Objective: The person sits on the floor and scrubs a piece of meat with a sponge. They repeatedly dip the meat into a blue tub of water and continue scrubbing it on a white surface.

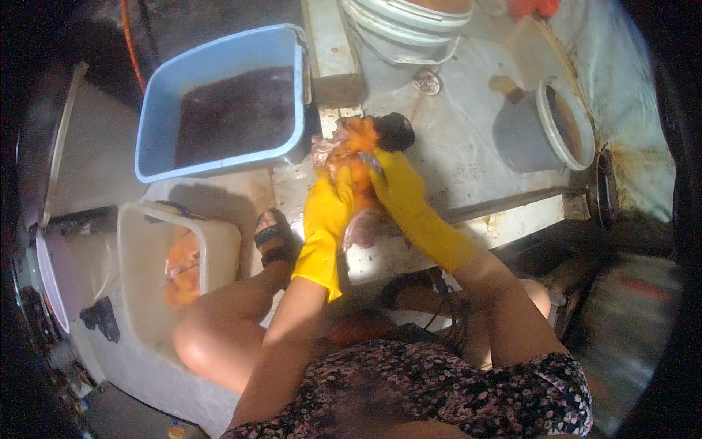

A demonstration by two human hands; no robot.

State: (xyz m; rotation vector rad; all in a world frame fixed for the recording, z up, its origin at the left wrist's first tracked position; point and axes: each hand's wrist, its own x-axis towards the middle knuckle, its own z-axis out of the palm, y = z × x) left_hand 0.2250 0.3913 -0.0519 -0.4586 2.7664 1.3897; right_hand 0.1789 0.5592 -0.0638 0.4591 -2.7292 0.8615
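Observation:
In yellow rubber gloves, both hands meet over a wet piece of orange and pinkish flesh [351, 164] on a white board [367, 269]. My left hand [329, 200] grips its near left side, thumb on top. My right hand [397, 181] bears on its right side, fingers curled and mostly turned away. A small grey shiny thing [372, 161] shows by those fingers, too blurred to name. Just beyond, a dark rounded lump [397, 131] touches the flesh. A paler pink flap [359, 228] hangs toward me. The kind of animal cannot be made out.
A blue plastic tub [219, 170] of dark liquid stands at the upper left. Beside my left leg, a whitish bin [219, 241] holds orange pieces [184, 269]. A white bucket [411, 27] stands beyond; a grey bucket [521, 131] lies tilted at right. A round lid [426, 81] rests between.

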